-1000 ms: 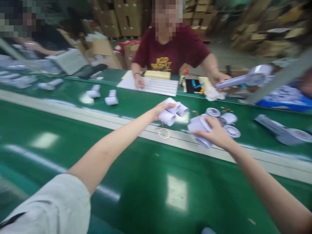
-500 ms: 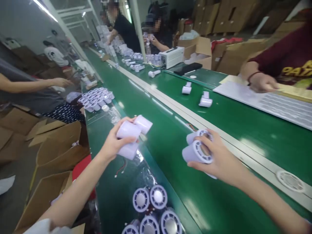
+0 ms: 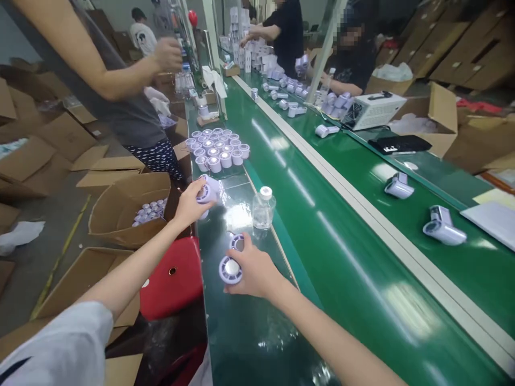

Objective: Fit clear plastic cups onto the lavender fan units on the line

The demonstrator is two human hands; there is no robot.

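Observation:
My left hand is closed around lavender cylindrical housings, above the left edge of the green bench; fingers partly hide them. Closer to me, my right hand grips two lavender housings side by side. Their round ends face me, each with a slotted ring and a silvery centre. A clear bottle with a white cap stands just beyond my right hand. Further up the bench, a tight group of similar housings stands in rows.
To the left are a red stool and an open carton with lavender parts inside. A person stands beyond it. The green conveyor runs along my right, carrying lavender pieces. A white metal box sits across it.
The view has swung left. My right hand has come from over the conveyor to the bench with its housings. My left hand still holds housings, now nearer the grouped ones.

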